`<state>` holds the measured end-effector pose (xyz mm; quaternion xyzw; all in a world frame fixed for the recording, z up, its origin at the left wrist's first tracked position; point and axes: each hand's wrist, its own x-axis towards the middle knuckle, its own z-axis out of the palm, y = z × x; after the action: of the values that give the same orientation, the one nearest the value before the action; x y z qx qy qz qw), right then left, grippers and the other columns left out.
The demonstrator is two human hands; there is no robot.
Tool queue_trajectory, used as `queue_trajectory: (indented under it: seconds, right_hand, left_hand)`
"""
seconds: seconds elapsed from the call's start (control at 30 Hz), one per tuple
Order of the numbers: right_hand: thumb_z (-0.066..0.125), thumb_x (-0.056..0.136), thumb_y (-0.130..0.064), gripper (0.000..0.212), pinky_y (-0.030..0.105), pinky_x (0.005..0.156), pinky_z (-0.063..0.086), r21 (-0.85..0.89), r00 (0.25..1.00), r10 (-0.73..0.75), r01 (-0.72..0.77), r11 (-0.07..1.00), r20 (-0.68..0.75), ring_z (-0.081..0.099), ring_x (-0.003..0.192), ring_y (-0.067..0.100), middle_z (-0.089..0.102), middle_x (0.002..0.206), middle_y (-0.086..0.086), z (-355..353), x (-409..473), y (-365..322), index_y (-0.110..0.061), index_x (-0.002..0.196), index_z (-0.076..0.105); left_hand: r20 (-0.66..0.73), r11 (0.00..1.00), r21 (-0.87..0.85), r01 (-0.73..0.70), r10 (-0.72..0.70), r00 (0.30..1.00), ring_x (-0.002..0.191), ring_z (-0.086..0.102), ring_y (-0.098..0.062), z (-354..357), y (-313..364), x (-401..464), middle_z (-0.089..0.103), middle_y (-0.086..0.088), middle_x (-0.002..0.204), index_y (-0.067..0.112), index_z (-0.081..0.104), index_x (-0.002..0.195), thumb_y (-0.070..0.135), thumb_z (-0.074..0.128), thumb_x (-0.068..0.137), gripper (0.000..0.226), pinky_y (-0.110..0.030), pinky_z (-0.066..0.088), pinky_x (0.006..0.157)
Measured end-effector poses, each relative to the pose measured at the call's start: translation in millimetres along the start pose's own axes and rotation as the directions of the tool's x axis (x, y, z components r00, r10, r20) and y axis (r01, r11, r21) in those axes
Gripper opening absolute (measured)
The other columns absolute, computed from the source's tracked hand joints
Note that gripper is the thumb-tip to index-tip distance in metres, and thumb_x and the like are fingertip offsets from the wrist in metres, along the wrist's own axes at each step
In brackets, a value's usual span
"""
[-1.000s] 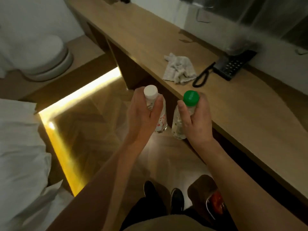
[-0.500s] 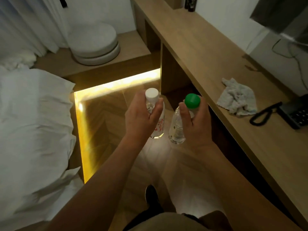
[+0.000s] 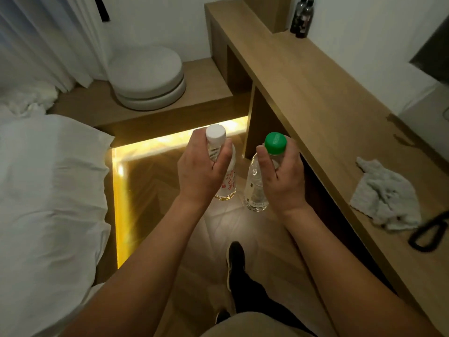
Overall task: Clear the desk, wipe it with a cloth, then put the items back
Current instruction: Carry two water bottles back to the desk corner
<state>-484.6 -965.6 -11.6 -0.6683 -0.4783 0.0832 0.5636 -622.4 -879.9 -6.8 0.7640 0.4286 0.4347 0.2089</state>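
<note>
A bottle is held in each of the two hands, out over the floor and away from the worktop (image 3: 323, 98). The left hand (image 3: 201, 171) is closed around the neck of the white-capped bottle (image 3: 224, 177), just under the cap. The right hand (image 3: 283, 176) is closed the same way around the green-capped bottle (image 3: 258, 181). Both bottles are kept upright and gripped high up, likely so they hang straight and cannot slip. They are held near each other but not touching.

It looks as if the bottles are being carried, either off the worktop or back to it; which one cannot be told. The cloth (image 3: 386, 195) is left crumpled on the worktop, near its front edge, beside a black coiled cord (image 3: 427, 237). Much of the wood around it is bare. Two dark bottles (image 3: 302, 17) are left standing at the far end, by the wall. A white bed (image 3: 48, 190) is seen on the left, across the floor.
</note>
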Motion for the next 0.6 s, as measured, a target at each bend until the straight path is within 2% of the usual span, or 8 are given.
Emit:
queue_trajectory:
  seconds: [0.07, 0.17, 0.23, 0.43, 0.6]
  right_hand:
    - [0.048, 0.093, -0.053, 0.033, 0.018, 0.072, 0.045, 0.006, 1.000, -0.015, 0.015, 1.000, 0.016, 0.053, 0.081, 0.008, 0.048, 0.092, -0.013, 15.1, 32.8, 11.0, -0.025, 0.109, 0.043]
    - [0.048, 0.092, -0.055, 0.036, 0.033, 0.074, 0.052, 0.031, 1.000, -0.003, 0.002, 1.000, 0.027, 0.056, 0.085, 0.019, 0.052, 0.096, 0.000, 36.3, 84.5, 19.4, -0.023, 0.109, 0.044]
    - [0.047, 0.092, -0.055, 0.038, 0.039, 0.075, 0.053, 0.050, 0.999, -0.005, 0.004, 0.999, 0.032, 0.057, 0.086, 0.021, 0.053, 0.098, 0.004, 50.4, 115.3, 22.0, -0.022, 0.110, 0.044]
    - [0.046, 0.091, -0.056, 0.042, 0.027, 0.073, 0.047, 0.065, 0.996, -0.029, 0.024, 0.998, 0.087, 0.054, 0.082, 0.016, 0.050, 0.096, 0.000, 93.4, 194.8, 33.9, -0.019, 0.110, 0.046]
    - [0.047, 0.092, -0.054, 0.033, 0.029, 0.071, 0.049, 0.056, 0.993, -0.045, 0.039, 0.998, 0.105, 0.055, 0.081, 0.015, 0.047, 0.091, -0.011, 136.1, 253.7, 52.0, -0.024, 0.106, 0.043]
  left_hand:
    - [-0.008, 1.000, 0.019, 0.008, -0.008, 1.000, 0.077, 0.056, -0.011, 10.8, -12.5, 30.4, 0.062, -0.004, 0.095, 0.008, 0.056, 0.111, 0.054, 0.047, 0.095, 0.049, -0.013, 0.036, 0.063]
    - [-0.028, 0.998, 0.067, 0.021, -0.020, 0.999, 0.078, 0.053, -0.007, 23.3, -25.9, 77.6, 0.062, -0.003, 0.095, 0.010, 0.055, 0.110, 0.055, 0.047, 0.095, 0.049, -0.006, 0.034, 0.063]
    - [-0.042, 0.996, 0.087, 0.027, -0.024, 0.999, 0.077, 0.052, -0.007, 28.0, -34.2, 106.0, 0.062, -0.003, 0.094, 0.009, 0.055, 0.108, 0.054, 0.048, 0.095, 0.048, -0.004, 0.033, 0.062]
    - [-0.077, 0.994, 0.100, 0.048, -0.040, 0.996, 0.076, 0.052, -0.009, 41.3, -61.2, 185.1, 0.061, -0.004, 0.092, 0.007, 0.055, 0.107, 0.054, 0.047, 0.094, 0.050, -0.008, 0.030, 0.063]
    - [-0.074, 0.992, 0.092, 0.087, -0.080, 0.994, 0.077, 0.052, -0.008, 59.6, -100.5, 245.7, 0.060, -0.001, 0.092, 0.008, 0.055, 0.107, 0.057, 0.046, 0.093, 0.051, -0.008, 0.030, 0.064]
